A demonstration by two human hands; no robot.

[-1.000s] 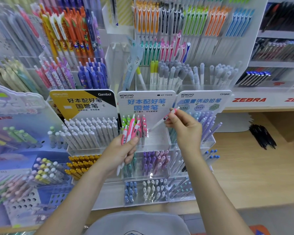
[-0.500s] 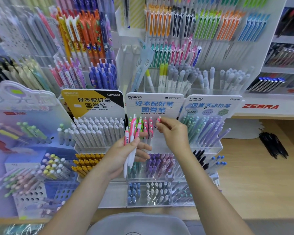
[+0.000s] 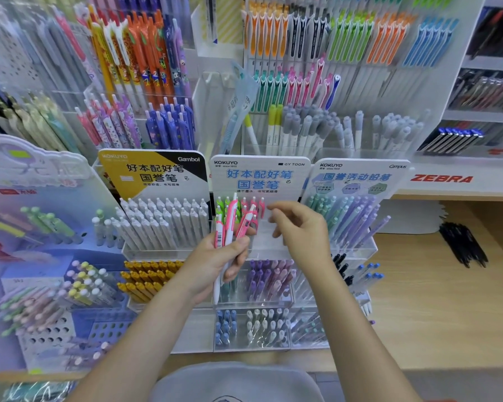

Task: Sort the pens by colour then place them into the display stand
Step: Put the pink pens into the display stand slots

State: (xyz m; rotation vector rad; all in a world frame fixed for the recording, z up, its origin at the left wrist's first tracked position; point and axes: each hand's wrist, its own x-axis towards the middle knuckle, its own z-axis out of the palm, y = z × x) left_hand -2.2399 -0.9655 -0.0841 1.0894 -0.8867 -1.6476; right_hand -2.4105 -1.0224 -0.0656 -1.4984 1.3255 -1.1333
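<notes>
A wall of pen racks fills the view above a wooden counter (image 3: pixel 418 285), and at its middle stands the clear, tiered display stand (image 3: pixel 279 248) with the blue-lettered header card (image 3: pixel 260 177). Its top tier already holds a few green pens (image 3: pixel 222 205) at the left and pink pens (image 3: pixel 254 205) just beside them; the space to the right of those looks unfilled.

The left hand (image 3: pixel 215 264) hangs in front of that tier, its fingers (image 3: pixel 238 246) curled round a small bunch of pink-and-white pens (image 3: pixel 230 224), clips upward, tips pointing down below the palm. The right hand (image 3: pixel 299 233) hovers just beside the bunch, holding nothing, its fingers (image 3: pixel 276 208) loosely bent and slightly spread toward the pink row.

These pens should be light, stiff and smooth-barrelled, so a loose bunch could slip or fan out. I would judge the best hold to be a pinch on one pen's upper barrel, near the clip, drawing it straight up out of the bunch and lowering it tip-first beside the other pink ones
</notes>
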